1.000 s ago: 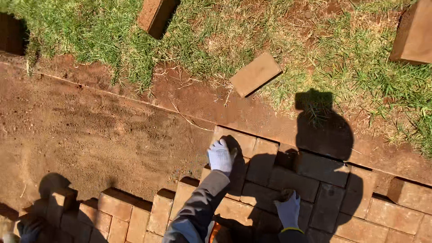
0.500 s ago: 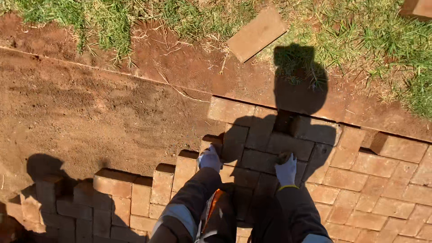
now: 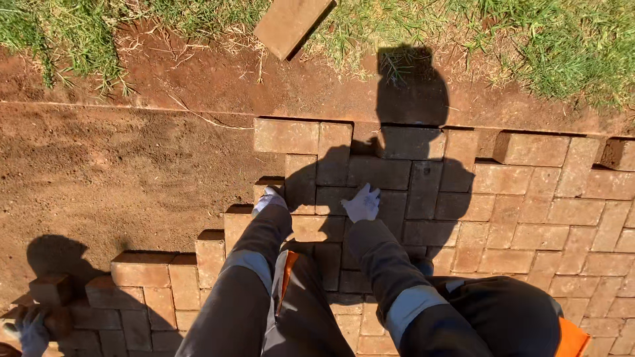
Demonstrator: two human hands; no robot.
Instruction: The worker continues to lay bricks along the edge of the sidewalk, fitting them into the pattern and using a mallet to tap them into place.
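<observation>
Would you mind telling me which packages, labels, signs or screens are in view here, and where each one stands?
None are in view. The picture shows only reddish paving bricks, bare soil, grass, a loose brick on the grass edge, and the person's gloved left hand and right hand resting on the bricks.

A loose paving brick (image 3: 291, 25) is seen lying on the grass strip (image 3: 549, 46), beyond the bare levelled soil (image 3: 119, 178). Nearer than that soil, at lower left, a co-worker's gloved hand (image 3: 32, 330) is seen.
</observation>
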